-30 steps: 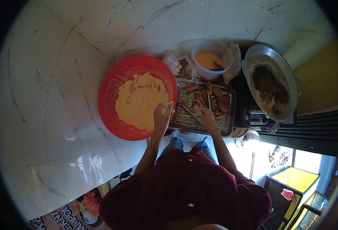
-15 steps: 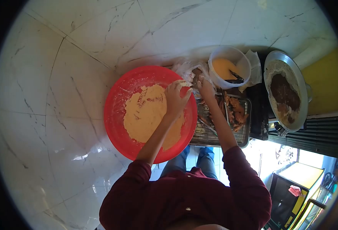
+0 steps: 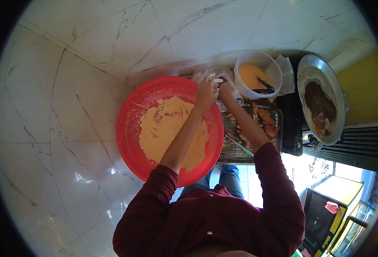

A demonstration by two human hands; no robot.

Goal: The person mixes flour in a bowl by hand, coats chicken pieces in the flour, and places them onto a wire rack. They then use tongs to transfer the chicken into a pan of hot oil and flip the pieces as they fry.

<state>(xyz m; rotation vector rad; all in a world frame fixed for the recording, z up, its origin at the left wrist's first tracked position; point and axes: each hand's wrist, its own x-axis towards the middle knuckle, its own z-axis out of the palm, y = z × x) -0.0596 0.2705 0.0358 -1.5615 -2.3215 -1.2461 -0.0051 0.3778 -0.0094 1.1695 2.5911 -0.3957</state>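
Note:
A clear plastic bag lies behind the far right rim of a red basin, which holds a bed of pale yellow flour. My left hand is at the mouth of the bag, its flour-coated fingers curled in at the bag's edge. Close beside it, my right hand reaches into the bag; its fingers are hidden there, and what they touch does not show. Under my right forearm, browned pieces of food lie on a wire rack in a tray.
A clear tub of orange-yellow liquid with a black-handled utensil stands beyond the tray. To the right is a large metal pan with foamy, dark brown contents. A marbled tile surface spreads to the left.
My left hand has moved from above the basin, up and right to the bag. My right hand stays at the bag, its fingers now less visible.

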